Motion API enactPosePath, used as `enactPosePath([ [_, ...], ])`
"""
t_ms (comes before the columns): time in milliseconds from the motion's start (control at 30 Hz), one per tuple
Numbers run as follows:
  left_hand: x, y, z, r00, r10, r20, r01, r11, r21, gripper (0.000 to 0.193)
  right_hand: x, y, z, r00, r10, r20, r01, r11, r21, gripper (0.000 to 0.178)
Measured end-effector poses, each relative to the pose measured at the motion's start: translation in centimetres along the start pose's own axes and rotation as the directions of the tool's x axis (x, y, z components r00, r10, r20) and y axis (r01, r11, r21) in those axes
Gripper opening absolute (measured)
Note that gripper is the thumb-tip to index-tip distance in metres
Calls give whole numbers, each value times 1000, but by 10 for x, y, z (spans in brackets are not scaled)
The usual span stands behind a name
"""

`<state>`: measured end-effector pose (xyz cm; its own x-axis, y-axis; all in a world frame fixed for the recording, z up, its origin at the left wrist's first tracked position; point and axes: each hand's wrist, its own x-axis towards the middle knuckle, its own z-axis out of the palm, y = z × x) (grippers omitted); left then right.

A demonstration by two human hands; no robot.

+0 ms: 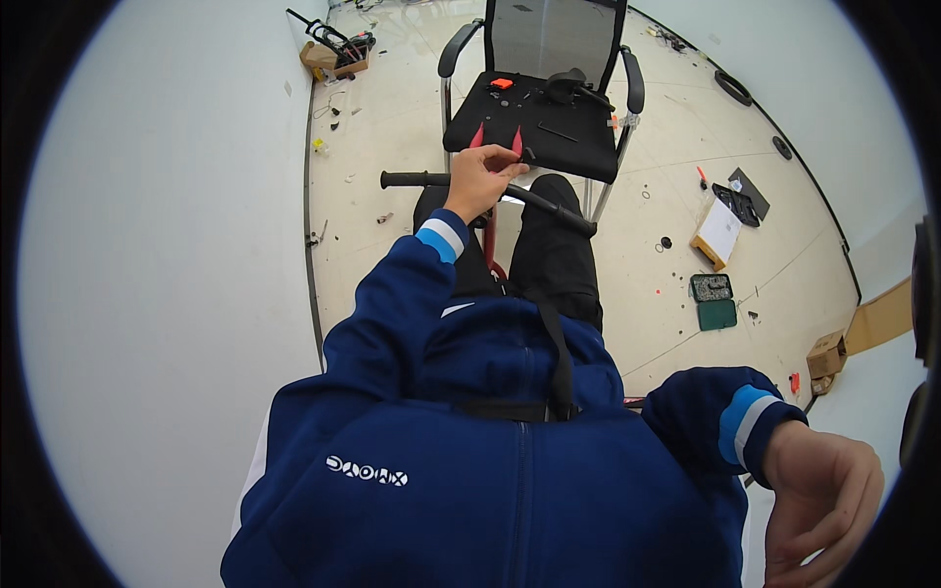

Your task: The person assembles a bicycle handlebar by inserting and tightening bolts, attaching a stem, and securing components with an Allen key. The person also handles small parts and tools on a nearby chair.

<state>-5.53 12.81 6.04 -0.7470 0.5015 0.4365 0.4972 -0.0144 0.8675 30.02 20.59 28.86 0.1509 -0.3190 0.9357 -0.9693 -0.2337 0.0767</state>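
Note:
A black handlebar (537, 203) with a dark grip at its left end lies across above my knees. Two pointed red prongs (518, 140) rise just beyond it, and a red tube (492, 245) runs down between my legs. My left hand (477, 181) is over the bar, its thumb and fingers pinched together by the right prong's base. A small dark piece shows at those fingertips; what they grip is unclear. Away at the lower right, my right hand (823, 500) hangs with fingers curled toward the thumb, and whatever it may hold is hidden.
A black office chair (534, 118) stands ahead, bearing a hex key (558, 131), an orange item (502, 84) and small parts. On the floor to the right lie an open green case (716, 302), a black tool case (742, 203) and a cardboard box (828, 353). White walls flank both sides.

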Motion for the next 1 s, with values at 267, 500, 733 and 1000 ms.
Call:
enactPosePath([
  [267, 0, -3, 1, 1000, 10, -3, -10, 1000, 16, 15, 0, 0, 0, 1000, -14, -11, 14, 1000, -10, 8],
  [500, 0, -3, 1, 1000, 22, -2, -21, 999, 31, 14, -1, 1, 0, 1000, -21, -13, 21, 1000, -7, 8],
  [733, 0, -4, 2, 1000, 14, 5, -14, 1000, 20, 13, -1, -1, -1, 1000, -2, -1, 2, 1000, -11, 8],
  [1000, -2, 0, 4, 1000, -2, 9, 2, 999, -36, 13, -1, 0, -1, 1000, 3, 1, -3, 1000, -12, 9],
])
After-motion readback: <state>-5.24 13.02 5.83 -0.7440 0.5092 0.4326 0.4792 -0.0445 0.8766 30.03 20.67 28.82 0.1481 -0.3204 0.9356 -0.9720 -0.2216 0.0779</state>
